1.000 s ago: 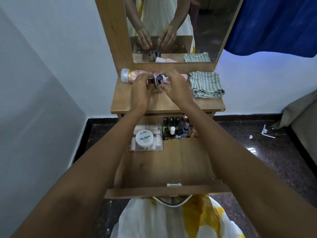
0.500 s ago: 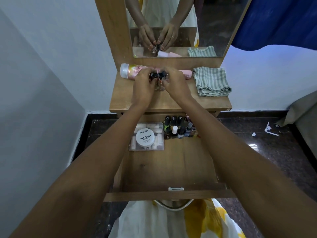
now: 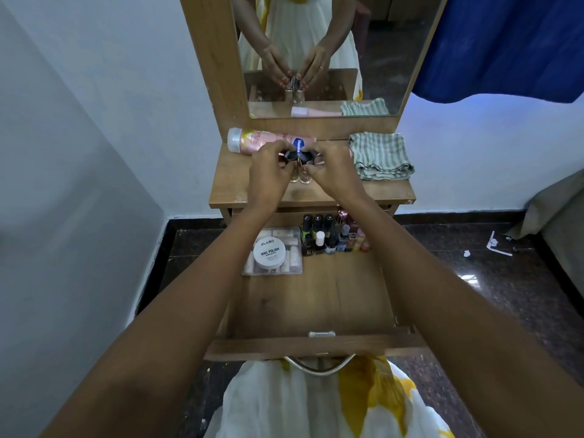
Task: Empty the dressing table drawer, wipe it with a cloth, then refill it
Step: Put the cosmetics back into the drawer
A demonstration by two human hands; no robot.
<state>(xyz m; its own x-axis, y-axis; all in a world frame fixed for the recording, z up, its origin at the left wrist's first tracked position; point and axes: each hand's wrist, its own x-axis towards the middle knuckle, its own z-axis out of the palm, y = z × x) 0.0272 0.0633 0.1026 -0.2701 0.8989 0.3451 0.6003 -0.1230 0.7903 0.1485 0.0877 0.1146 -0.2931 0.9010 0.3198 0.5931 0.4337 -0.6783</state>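
Observation:
The wooden drawer [image 3: 316, 298] is pulled out below the dressing table top [image 3: 234, 184]. At its back stand several nail polish bottles [image 3: 328, 235] beside a clear box [image 3: 249, 267] with a white round nail polish tin [image 3: 270, 252] on it. On the table top, my left hand [image 3: 268, 172] pinches the dark cap of one small clear bottle [image 3: 294, 178]. My right hand [image 3: 331, 169] pinches the cap of a second small bottle [image 3: 306, 178] next to it. Both bottles stand on the table top. A folded striped cloth [image 3: 380, 156] lies at the right.
A pink lotion bottle [image 3: 252, 139] lies on its side against the mirror [image 3: 316, 52] base. White walls close in at the left and right. A blue curtain [image 3: 505, 42] hangs at the upper right. Paper scraps [image 3: 496, 245] lie on the dark floor.
Both hands, still pinching the two small bottles, have lowered them toward me onto the table top. The camera view has shifted slightly.

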